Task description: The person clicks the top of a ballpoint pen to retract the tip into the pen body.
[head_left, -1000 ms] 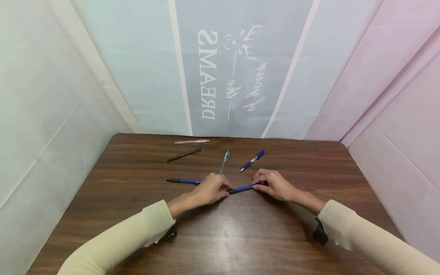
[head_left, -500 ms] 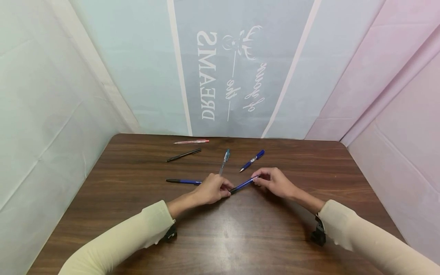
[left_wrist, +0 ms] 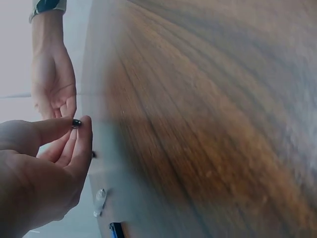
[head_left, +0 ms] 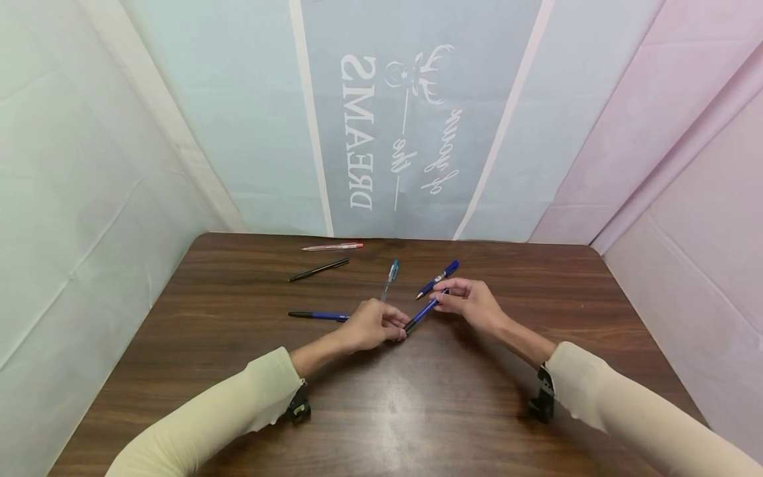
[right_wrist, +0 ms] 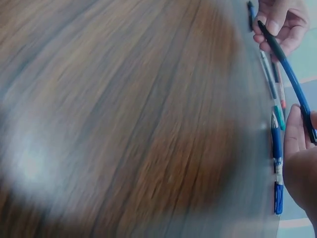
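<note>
A blue pen with a black grip (head_left: 424, 312) slants between my two hands over the table. My left hand (head_left: 371, 324) pinches its black tip end between thumb and fingers; the left wrist view shows that tip (left_wrist: 76, 123) end-on. My right hand (head_left: 477, 307) grips the clip end, which sits higher than the tip in the head view. A second blue pen with a black grip (head_left: 316, 315) lies left of my left hand, its right end hidden behind that hand. Just behind my right fingers lies a dark blue pen (head_left: 438, 278) with a white band.
A clear pen with a teal clip (head_left: 391, 275) lies behind my left hand. Further back on the brown wooden table (head_left: 238, 371) are a black pen (head_left: 318, 269) and a clear pen with a red end (head_left: 334, 247). Printed cloth (head_left: 268, 132) hangs beyond the back edge.
My right hand has moved up and slightly left, raising the clip end, so the blue pen now slants more steeply. My left hand has stayed nearly in place on the tip.
</note>
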Demonstrator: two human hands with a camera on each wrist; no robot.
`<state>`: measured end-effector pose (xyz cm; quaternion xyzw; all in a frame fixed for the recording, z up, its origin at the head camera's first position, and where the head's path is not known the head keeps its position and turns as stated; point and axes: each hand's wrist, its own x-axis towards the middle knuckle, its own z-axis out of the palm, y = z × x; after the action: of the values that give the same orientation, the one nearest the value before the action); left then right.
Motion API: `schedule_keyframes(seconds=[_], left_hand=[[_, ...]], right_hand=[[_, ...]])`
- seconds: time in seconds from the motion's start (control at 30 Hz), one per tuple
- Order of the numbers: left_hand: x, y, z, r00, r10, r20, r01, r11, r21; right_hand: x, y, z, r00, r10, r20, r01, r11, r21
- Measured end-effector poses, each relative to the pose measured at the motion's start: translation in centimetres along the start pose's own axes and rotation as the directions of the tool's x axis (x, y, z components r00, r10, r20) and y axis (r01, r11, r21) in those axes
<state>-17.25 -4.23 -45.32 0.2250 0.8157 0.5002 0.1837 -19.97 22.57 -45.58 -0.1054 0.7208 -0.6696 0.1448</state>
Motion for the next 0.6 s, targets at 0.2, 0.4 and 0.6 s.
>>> schedule_keyframes(seconds=[0.2,0.4,0.6], left_hand=[[0.1,0.1,0.2,0.994,-0.102,0.025,0.105,0.953,-0.285],[0.1,0.0,0.6,0.987,-0.152,0.053,0.159,0.865,-0.476],[-0.1,0.2,1.1,0.982,-0.174,0.069,0.181,0.801,-0.57]], right_hand=[[0.4,-0.4,0.8,0.998,0.04,-0.047,-0.032,0.988,0.154],[0.9,-0.7,1.7,0.997,-0.002,-0.077,0.015,0.985,0.172],[1.2,-1.2,2.7,0.995,-0.028,-0.099,0.047,0.979,0.199]])
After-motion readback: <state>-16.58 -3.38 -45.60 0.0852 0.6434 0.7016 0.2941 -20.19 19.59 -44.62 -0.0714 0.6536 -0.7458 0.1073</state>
